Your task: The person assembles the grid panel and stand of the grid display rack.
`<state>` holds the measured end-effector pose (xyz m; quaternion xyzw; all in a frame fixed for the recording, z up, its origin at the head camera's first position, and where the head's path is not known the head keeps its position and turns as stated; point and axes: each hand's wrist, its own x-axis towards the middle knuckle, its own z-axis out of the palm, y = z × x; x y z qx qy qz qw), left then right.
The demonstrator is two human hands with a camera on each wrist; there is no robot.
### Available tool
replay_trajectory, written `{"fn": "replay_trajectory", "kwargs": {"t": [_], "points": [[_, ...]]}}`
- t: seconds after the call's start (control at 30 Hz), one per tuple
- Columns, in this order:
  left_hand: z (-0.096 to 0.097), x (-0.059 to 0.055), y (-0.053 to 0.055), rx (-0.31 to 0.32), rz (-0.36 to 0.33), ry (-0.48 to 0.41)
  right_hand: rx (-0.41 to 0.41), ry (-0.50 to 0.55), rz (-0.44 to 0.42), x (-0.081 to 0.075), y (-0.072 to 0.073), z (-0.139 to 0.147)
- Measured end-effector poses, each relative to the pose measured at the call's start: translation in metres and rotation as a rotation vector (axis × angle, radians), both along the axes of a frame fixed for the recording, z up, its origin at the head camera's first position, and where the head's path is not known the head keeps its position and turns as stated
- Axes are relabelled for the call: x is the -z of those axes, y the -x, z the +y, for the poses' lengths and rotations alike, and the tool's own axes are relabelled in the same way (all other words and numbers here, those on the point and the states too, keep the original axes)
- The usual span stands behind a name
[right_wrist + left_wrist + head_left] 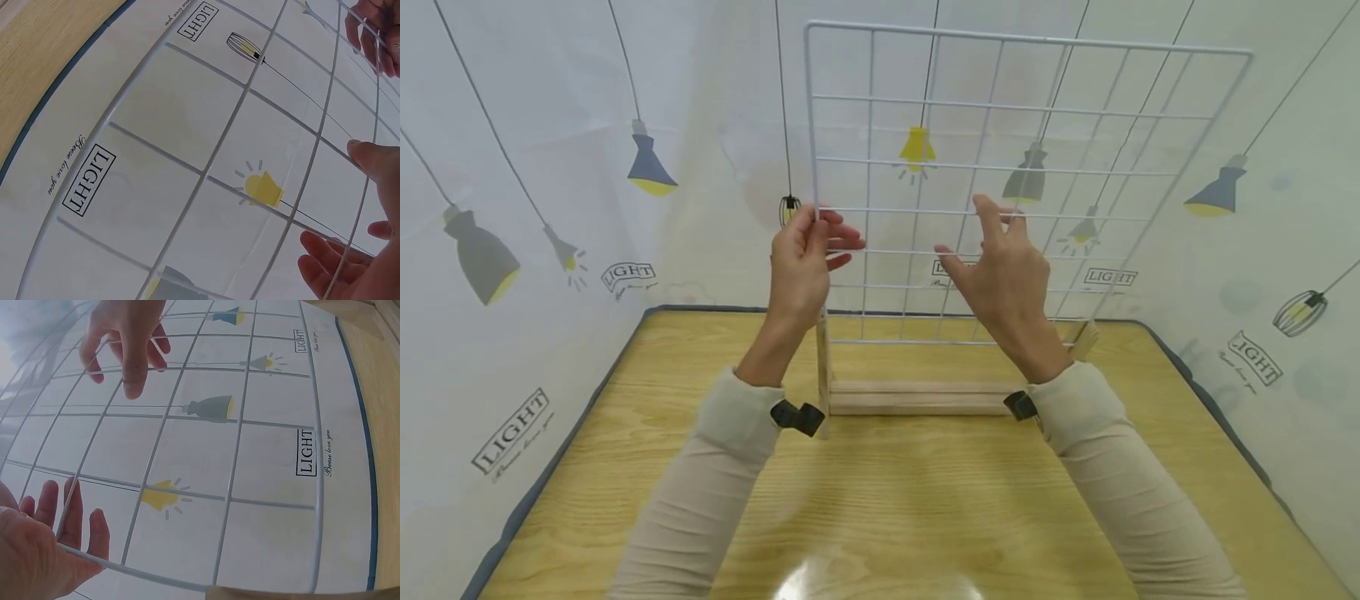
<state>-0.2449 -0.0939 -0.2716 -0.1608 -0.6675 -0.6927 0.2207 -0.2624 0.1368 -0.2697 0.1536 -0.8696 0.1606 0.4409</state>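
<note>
A white wire grid panel (pixel 891 210) stands upright with its lower side at a wooden frame (pixel 917 398). My left hand (pixel 801 258) holds the panel's left edge, thumb on the near side and fingers reaching behind the wires. In the left wrist view those fingers (pixel 73 509) show through the mesh. Toward the panel's middle is my right hand (pixel 1007 275), with thumb and index finger spread apart at the wires. The right wrist view shows its thumb (pixel 365 153) near a wire and other fingers (pixel 325 262) partly behind the mesh.
The wooden frame stands on a wood-grain table (pixel 880 500) with a dark edge. Behind and beside it hang pale wall sheets (pixel 715 150) printed with lamps and the word LIGHT. Both sleeved wrists carry small black camera mounts (pixel 797 417).
</note>
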Motion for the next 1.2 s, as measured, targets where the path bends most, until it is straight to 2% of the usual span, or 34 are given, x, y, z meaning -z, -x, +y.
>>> {"fn": "replay_trajectory", "kwargs": {"t": [0.2, 0.33, 0.43, 0.57, 0.63, 0.7, 0.77, 0.87, 0.93, 1.1, 1.2], "points": [[0.004, 0.002, 0.0, -0.028, -0.006, -0.04, -0.075, -0.015, -0.128, -0.003, -0.006, 0.012], [0.005, 0.002, -0.001, -0.039, -0.003, -0.051, -0.154, 0.014, -0.13, -0.005, -0.009, 0.025], [0.006, 0.002, -0.001, -0.045, -0.001, -0.058, -0.225, 0.042, -0.039, -0.005, -0.01, 0.035], [0.007, 0.003, 0.0, -0.051, -0.001, -0.07, -0.274, 0.119, 0.193, -0.008, -0.012, 0.048], [0.008, 0.004, 0.0, -0.057, 0.0, -0.075, -0.257, 0.207, 0.312, -0.01, -0.012, 0.054], [0.008, 0.005, 0.0, -0.06, 0.002, -0.078, -0.203, 0.314, 0.4, -0.014, -0.011, 0.063], [0.008, 0.005, 0.0, -0.064, 0.004, -0.08, -0.121, 0.417, 0.415, -0.017, -0.01, 0.073], [0.009, 0.005, 0.0, -0.059, -0.002, -0.084, -0.011, 0.554, 0.306, -0.02, -0.011, 0.09], [0.01, 0.004, 0.0, -0.054, -0.009, -0.088, 0.045, 0.603, 0.208, -0.02, -0.013, 0.1], [0.012, 0.005, -0.001, -0.052, -0.016, -0.097, 0.084, 0.715, -0.033, -0.025, -0.017, 0.117], [0.012, 0.006, -0.001, -0.052, -0.016, -0.107, 0.073, 0.778, -0.177, -0.026, -0.014, 0.124]]}}
